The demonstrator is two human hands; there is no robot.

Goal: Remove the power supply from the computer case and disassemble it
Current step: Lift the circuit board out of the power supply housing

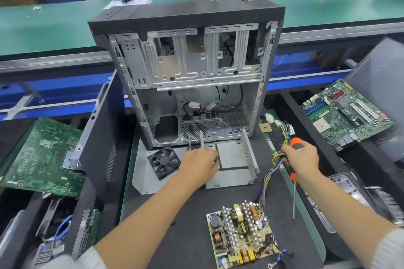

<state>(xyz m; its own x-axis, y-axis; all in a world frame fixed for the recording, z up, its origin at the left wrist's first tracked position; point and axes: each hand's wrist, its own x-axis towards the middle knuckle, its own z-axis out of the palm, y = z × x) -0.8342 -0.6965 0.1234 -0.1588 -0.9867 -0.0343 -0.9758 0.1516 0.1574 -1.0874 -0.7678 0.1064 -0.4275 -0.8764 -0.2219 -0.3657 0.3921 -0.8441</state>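
On the black work mat (185, 214), the opened computer case (188, 67) stood upright, with the power supply already out and in parts: its bare metal housing (234, 159) lay just in front of the case, the fan (163, 162) beside it, and the circuit board (241, 236) nearer the person. The left hand (197, 165) gripped the housing's left edge. The right hand (300, 158) held both an orange-handled screwdriver (294, 181) and the board's wire bundle (271, 172).

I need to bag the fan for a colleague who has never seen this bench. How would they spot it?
Start at the open computer case standing mid-bench. Just in front of its lower left corner, on a flat grey metal sheet, lies the fan, left of the left hand. It is the only black square frame with round blades.
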